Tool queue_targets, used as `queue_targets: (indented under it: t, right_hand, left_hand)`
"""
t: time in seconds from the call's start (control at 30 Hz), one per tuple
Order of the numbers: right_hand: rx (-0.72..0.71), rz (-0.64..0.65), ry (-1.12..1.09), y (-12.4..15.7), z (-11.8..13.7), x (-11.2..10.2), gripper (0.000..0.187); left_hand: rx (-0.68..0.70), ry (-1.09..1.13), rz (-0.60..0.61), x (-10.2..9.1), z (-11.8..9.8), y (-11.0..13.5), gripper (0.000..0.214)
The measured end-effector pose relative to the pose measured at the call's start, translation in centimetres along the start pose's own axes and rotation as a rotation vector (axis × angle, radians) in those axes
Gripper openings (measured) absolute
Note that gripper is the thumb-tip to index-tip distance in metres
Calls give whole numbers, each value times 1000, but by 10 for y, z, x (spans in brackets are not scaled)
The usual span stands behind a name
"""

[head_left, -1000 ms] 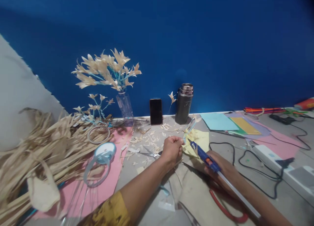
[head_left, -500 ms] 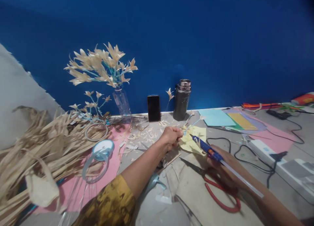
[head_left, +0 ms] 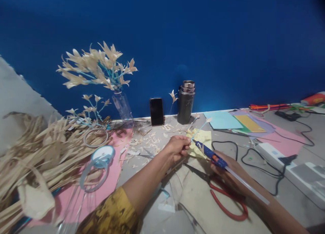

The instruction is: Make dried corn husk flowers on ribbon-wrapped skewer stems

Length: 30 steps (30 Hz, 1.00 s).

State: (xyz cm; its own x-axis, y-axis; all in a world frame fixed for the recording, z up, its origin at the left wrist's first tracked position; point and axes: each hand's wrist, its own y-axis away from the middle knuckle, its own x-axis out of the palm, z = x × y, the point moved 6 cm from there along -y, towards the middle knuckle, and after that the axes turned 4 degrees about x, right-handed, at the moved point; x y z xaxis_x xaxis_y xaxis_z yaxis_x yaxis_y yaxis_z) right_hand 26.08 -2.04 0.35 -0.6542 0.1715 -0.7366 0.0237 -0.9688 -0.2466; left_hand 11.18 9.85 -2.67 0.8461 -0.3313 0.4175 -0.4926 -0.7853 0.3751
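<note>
My left hand [head_left: 178, 146] pinches the lower end of a thin flower stem [head_left: 200, 130] wrapped in light blue, with a small pale bud at its top. In my right hand [head_left: 223, 163] is a blue hot glue gun [head_left: 210, 154], a long clear glue stick [head_left: 247, 185] jutting from its back. The gun's nozzle points at the stem's end, close to my left fingertips; whether it touches I cannot tell. A crumpled yellow paper [head_left: 203, 139] lies just behind. Red-handled scissors [head_left: 228, 203] rest below my right hand.
Dried husks [head_left: 22, 153] and a light blue ribbon roll [head_left: 103, 156] lie left. A vase [head_left: 122, 107] of husk flowers, a phone [head_left: 156, 111] and a flask [head_left: 186, 102] stand by the wall. Right are coloured papers [head_left: 222, 120], black cables and a power strip [head_left: 274, 156].
The glue gun's nozzle has come nearer to the stem end at my left fingers. The whole view has shifted slightly, so things sit a little further left.
</note>
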Motion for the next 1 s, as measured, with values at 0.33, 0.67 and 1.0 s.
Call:
queue_targets:
  t: [0.33, 0.67, 1.0]
  right_hand:
    - [-2, -16, -29, -1, -14, 2, 31]
    - [54, 7, -10, 3, -7, 0, 27]
    - [45, 0, -9, 8, -23, 4, 29]
  left_hand:
    - [-7, 11, 20, -2, -1, 0, 20]
    - [11, -12, 45, 1, -5, 2, 24]
    - [74, -76, 3, -2, -5, 0, 25]
